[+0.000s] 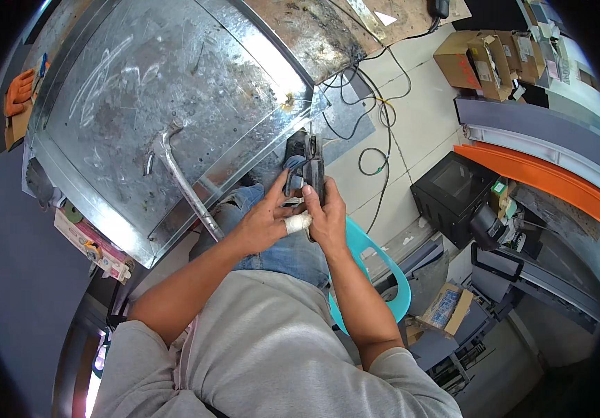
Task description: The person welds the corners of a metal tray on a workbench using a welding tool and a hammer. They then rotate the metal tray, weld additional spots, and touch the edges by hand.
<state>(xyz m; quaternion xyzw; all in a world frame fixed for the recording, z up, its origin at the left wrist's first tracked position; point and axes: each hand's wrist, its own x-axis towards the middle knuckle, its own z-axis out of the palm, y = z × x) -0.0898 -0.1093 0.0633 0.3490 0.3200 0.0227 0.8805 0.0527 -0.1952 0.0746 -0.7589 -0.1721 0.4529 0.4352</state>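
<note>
Jutting forward from the right hand [328, 217], a long, narrow, dark metallic object [315, 168] is clasped between thumb and fingers; at its left, the left hand [265, 223] is half-curled, grip unclear.

Got both forearms [195, 272] angled inward, left hand [268, 219] right beside my right hand [325, 214]. Right fingers [336, 197] are curled, and there's white wrap [298, 223] on one left digit.
</note>
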